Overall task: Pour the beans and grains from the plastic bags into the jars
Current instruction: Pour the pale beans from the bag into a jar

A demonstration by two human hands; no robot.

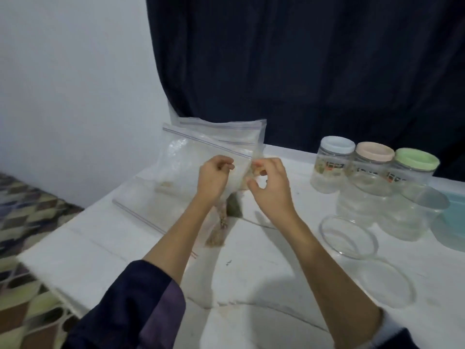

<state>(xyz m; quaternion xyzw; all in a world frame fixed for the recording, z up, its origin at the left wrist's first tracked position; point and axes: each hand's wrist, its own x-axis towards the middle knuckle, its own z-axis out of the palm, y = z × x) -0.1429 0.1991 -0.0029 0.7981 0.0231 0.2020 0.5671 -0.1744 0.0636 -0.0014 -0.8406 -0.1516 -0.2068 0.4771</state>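
Note:
A clear zip-lock plastic bag is held up above the white table, its zip edge uppermost. My left hand grips its lower middle, and my right hand pinches its right edge. Pale grains show below my left wrist, in a narrow heap on the table or in a bag's corner; I cannot tell which. Another flat clear bag lies on the table at the left. Three clear jars stand at the back right with a white lid, a beige lid and a green lid.
Several clear lidless containers stand in front of the jars, one open ring-shaped one nearest me. A light blue tub is at the right edge. A dark curtain hangs behind. The table drops off at the left to patterned floor.

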